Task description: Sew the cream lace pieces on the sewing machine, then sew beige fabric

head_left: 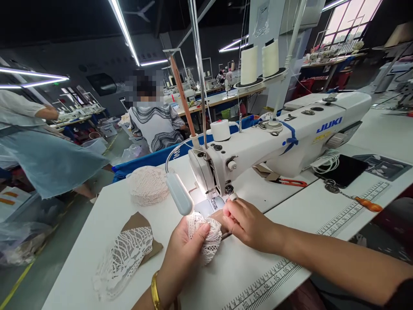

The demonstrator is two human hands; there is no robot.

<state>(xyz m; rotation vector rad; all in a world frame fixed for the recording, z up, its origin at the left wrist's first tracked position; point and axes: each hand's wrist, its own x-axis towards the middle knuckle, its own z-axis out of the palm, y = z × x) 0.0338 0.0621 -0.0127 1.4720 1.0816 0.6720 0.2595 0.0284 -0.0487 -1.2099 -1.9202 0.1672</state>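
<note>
The left hand (183, 246) pinches bunched white openwork lace (211, 242). At its two o'clock, the right hand (250, 226) curls near the white long-armed sewing machine (258, 148); its grip I can't tell.

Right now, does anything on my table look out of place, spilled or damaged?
Nothing looks spilled or damaged. The phone, cable and keychain look slightly odd on the table at right, not being sewing gear, but they lie apart from the lace in your left hand.
</note>
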